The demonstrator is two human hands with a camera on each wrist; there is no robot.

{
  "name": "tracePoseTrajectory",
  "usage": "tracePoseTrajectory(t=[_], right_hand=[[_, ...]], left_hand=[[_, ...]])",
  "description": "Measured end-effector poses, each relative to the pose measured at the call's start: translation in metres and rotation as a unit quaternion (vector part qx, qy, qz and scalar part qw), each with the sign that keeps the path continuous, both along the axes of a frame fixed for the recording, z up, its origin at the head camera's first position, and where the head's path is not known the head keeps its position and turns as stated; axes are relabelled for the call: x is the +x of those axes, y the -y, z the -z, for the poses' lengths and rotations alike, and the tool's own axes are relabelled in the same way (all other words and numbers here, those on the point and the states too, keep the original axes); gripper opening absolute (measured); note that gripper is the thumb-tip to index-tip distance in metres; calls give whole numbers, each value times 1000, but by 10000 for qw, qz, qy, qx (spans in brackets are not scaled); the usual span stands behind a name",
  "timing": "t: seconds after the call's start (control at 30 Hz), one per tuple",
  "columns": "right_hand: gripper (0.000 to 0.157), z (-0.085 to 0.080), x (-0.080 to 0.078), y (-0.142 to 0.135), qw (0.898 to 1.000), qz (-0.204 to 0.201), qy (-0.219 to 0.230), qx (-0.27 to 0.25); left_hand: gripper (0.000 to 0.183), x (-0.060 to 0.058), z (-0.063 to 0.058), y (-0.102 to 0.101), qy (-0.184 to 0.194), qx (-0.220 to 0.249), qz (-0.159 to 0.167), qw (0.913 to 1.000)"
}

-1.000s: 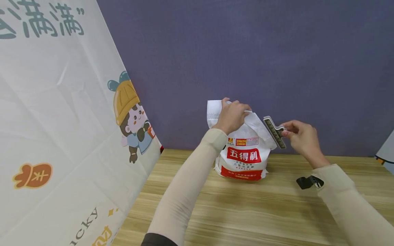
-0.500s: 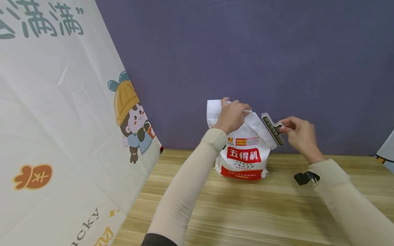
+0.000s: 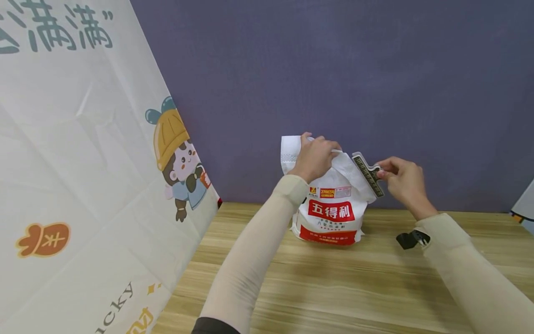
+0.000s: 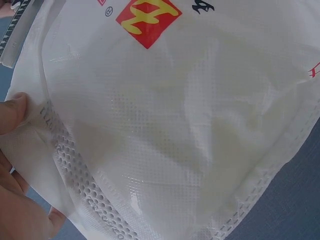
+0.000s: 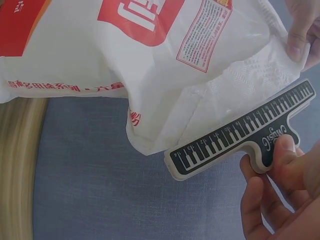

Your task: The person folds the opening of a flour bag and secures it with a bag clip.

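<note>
A white and red flour bag (image 3: 359,208) stands upright on the table against the back panel. My left hand (image 3: 315,159) grips its top edge, with the thumb (image 4: 12,114) on the near face in the left wrist view. The top slopes down to the right. My right hand (image 3: 406,185) pinches the handle of a long clip (image 5: 240,131) printed with piano keys and the word Music. The clip's long edge lies right along the right part of the bag's top edge, slanting with it. Its far side is hidden.
A wood-grain table (image 3: 333,287) lies under the bag. Behind it rises a blue-grey panel (image 3: 333,69). On the left stands a white printed sheet (image 3: 104,162) with cartoon drawings. Part of a white object (image 3: 526,199) shows at the right edge.
My right hand has moved slightly left and up, bringing the clip in against the bag's top right edge. The left hand and the bag have stayed in place.
</note>
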State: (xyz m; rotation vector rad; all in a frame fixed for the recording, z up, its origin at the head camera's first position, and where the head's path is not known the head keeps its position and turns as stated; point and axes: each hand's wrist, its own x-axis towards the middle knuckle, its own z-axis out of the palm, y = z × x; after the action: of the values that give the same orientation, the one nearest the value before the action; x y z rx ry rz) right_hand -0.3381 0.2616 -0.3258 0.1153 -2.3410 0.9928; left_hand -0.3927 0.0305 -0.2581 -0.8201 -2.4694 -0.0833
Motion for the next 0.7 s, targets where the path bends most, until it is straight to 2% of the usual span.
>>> tracePoseTrajectory(t=[0.2, 0.7], right_hand=[[16, -1, -4, 1, 10000, -32, 53, -7], [17, 0, -2, 10, 9998, -17, 198, 67]], left_hand=[[23, -1, 0, -2, -7, -27, -57, 10000], [23, 3, -1, 1, -6, 2, 28, 10000]])
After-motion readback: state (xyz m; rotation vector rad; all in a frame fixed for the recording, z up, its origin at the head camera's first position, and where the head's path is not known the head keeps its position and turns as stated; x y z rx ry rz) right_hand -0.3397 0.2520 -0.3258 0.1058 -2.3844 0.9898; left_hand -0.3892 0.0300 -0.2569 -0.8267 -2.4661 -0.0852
